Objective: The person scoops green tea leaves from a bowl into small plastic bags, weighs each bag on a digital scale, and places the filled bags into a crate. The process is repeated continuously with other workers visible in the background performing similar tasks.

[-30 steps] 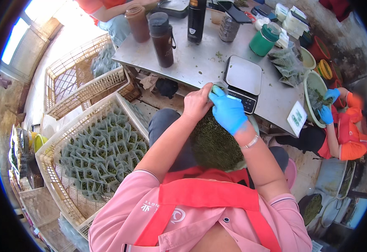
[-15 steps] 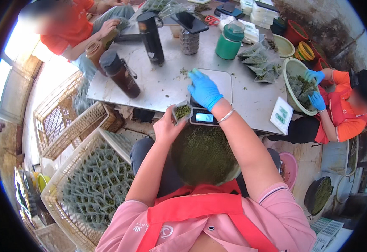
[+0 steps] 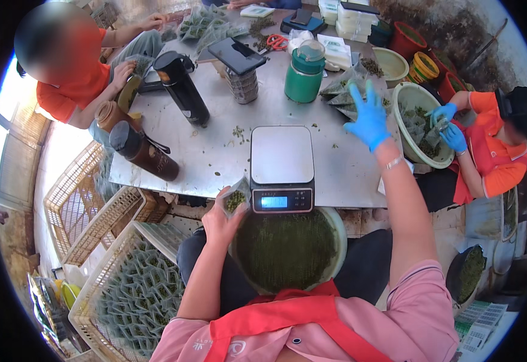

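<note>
Scale [image 3: 282, 154] stands near the front edge of the metal table [image 3: 215, 154]. Just left of its display [image 3: 273, 201], the left hand [image 3: 221, 222] grips a small clear bag [image 3: 241, 190], part-filled with green bits [image 3: 234, 201]. Right of the scale, the gloved right hand [image 3: 369, 122] is spread beside a heap of bags [image 3: 337, 90]; contact cannot be told. Below the scale sits a round tub [image 3: 339, 241].
</note>
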`<state>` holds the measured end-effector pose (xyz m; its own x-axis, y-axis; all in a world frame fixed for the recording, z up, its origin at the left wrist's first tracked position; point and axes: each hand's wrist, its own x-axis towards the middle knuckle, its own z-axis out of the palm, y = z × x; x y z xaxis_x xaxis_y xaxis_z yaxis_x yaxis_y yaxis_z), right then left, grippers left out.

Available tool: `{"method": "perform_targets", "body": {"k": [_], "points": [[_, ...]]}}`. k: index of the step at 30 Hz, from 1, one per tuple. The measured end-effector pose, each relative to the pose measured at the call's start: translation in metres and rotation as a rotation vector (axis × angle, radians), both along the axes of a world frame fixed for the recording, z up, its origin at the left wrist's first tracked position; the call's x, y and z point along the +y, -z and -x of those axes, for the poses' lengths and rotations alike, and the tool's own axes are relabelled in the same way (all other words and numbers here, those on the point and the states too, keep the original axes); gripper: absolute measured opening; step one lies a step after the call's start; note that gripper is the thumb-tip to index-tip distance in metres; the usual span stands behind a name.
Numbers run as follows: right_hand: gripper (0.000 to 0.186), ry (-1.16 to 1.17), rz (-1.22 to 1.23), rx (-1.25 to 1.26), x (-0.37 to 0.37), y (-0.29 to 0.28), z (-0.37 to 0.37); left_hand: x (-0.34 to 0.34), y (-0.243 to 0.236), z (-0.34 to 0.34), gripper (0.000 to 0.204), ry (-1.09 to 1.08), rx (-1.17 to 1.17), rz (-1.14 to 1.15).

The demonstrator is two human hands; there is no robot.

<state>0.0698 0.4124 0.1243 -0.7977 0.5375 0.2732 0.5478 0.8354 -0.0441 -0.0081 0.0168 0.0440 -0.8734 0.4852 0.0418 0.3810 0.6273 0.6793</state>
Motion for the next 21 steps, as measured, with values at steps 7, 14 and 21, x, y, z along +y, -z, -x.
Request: {"method": "perform_targets", "body": {"k": [7, 14, 21], "points": [[0.08, 0.043, 0.117, -0.072, 0.085, 0.023, 0.056, -0.004, 0.0, -0.001, 0.066, 0.022, 0.012, -0.015], [0.029, -0.231, 0.171, 0.269, 0.072, 0.068, 0.01, -0.01, -0.004, -0.012, 0.072, 0.048, 0.022, 0.054], [0.026, -0.294, 0.224, 0.321, -0.043, 0.051, -0.079, -0.016, 0.014, -0.021, 0.066, 0.034, 0.069, 0.037]]}}
